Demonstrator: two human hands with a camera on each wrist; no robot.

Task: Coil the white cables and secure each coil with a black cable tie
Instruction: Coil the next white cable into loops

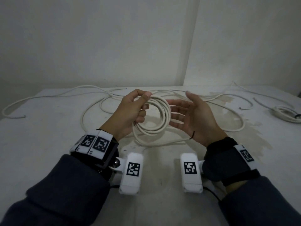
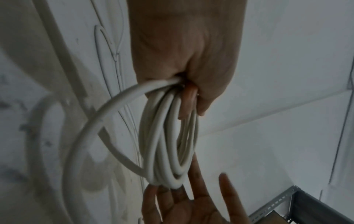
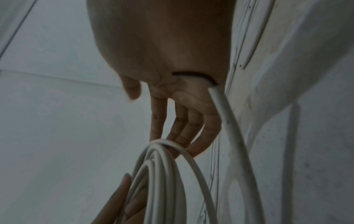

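Above the white tabletop (image 1: 48, 128), the left hand (image 1: 130, 110) has its grip clenched on one side of the white coil (image 1: 153, 118), fingers and thumb curled round the bundled turns. The right hand (image 1: 193, 118) is released, its fingers straight and spread against the coil's opposite side. A black cable tie (image 1: 193, 135) seems to sit against the heel of that palm, where the cable's loose tail (image 1: 162, 142) also ends; how it is retained I cannot tell.

The main risk, as I judge it, is the turns springing apart: only one side is clamped, and stiff cable wants to unwind if the left hand slackens. The tail hangs wider than the other turns, so it may slip out before the tie closes. The tie could also drop as the right hand shifts. More loose cables (image 1: 48, 95) lie on the tabletop behind and could snag the coil. A bundled coil (image 1: 286, 113) lies at the far right.
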